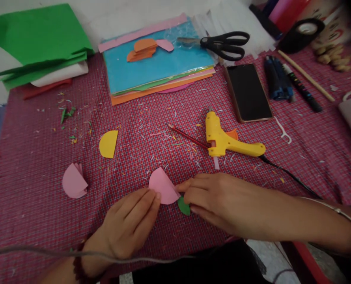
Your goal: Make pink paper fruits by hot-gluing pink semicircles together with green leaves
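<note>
A pink paper half-circle lies on the checked cloth between my two hands. My left hand is closed, its thumb and fingertips gripping the paper's left edge. On the other side, my right hand has its fingers bunched together at the paper's right corner. A small green paper leaf sticks out just below that corner, beside my right fingertips; whether it is attached to the pink paper I cannot tell. Farther left lie a stack of folded pink half-circles and a yellow half-circle.
A yellow glue gun with a black cord lies beyond my right hand, a red pencil against it. Behind are a phone, black-handled scissors, a coloured paper pack and green sheets. A grey cable crosses the foreground.
</note>
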A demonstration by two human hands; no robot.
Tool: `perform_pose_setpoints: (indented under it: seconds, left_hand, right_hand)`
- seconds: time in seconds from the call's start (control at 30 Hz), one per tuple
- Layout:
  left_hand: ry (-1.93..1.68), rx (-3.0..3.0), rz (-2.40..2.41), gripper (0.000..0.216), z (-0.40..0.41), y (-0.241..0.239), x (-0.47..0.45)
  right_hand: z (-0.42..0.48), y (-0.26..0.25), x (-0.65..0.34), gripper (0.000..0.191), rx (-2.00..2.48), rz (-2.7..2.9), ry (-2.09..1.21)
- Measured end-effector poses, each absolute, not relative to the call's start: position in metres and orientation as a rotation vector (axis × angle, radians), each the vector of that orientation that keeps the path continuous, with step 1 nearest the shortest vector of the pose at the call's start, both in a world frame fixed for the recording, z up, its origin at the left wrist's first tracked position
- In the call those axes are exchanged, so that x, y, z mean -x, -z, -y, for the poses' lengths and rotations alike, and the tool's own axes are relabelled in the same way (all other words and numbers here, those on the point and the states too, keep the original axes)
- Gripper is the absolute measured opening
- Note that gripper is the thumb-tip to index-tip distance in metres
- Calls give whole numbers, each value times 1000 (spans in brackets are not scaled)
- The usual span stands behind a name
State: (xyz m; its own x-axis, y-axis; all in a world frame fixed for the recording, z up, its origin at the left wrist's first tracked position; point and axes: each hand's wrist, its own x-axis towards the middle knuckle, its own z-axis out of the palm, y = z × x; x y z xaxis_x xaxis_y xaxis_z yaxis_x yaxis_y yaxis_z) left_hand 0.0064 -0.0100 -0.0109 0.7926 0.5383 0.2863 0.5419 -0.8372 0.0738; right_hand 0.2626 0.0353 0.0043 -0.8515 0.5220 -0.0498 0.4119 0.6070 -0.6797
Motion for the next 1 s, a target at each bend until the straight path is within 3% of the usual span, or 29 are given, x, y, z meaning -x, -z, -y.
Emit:
perform_pose_setpoints:
  seconds: [0.2, 1.0]
  left_hand:
    - [505, 2932, 884, 28, 9, 10, -10]
    - [586, 2932, 861, 25, 3, 19, -12]
  right_hand:
    - [-38, -8, -262, 11, 776, 2664, -1293]
    - [-45, -5, -260, 18, 884, 2430, -1393]
